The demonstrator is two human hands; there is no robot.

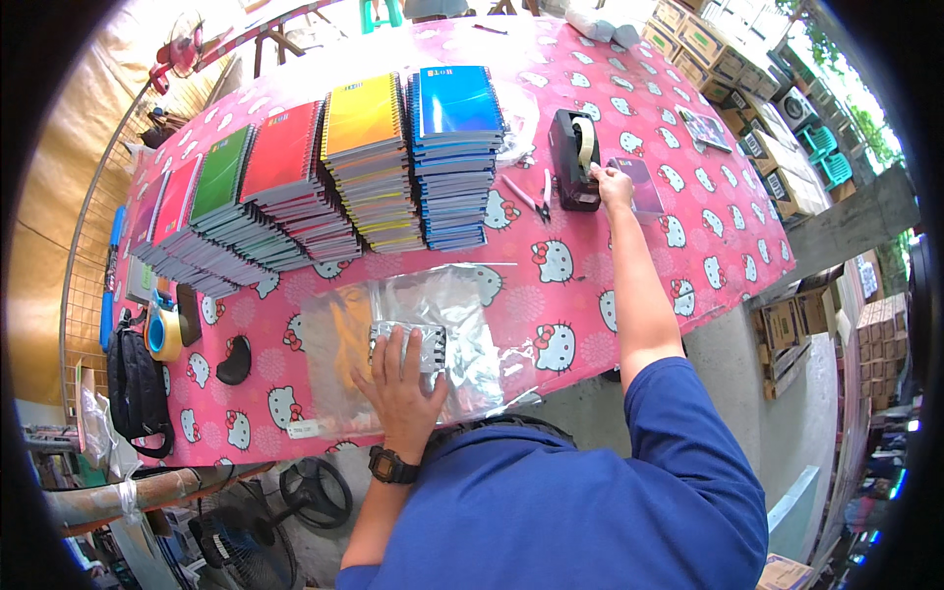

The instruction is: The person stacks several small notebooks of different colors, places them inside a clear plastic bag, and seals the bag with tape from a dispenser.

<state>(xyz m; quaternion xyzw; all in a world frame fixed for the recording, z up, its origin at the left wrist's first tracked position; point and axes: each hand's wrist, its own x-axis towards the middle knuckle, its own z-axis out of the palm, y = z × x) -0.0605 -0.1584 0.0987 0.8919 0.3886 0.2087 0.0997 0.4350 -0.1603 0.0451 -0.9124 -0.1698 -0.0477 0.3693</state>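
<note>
- Garment: blue short-sleeved shirt [551, 511], plain, sleeve ending above the elbow on the right arm.
- Left wrist: black digital wristwatch [392, 465] with dark strap.
- Left hand [401, 388] and right hand [614, 185]: bare, ungloved.

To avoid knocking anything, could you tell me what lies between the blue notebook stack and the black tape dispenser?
In the head view, pink-handled pliers lie between blue notebook stack and black tape dispenser.

The left hand [401, 385] lies flat on a small wrapped packet [407, 342] that rests on a clear plastic sheet [462, 324]. The right hand [612, 184] reaches the black tape dispenser [574, 157]. Stacks of colourful spiral notebooks [366, 172] stand on the pink patterned worktop [688, 246].
</note>
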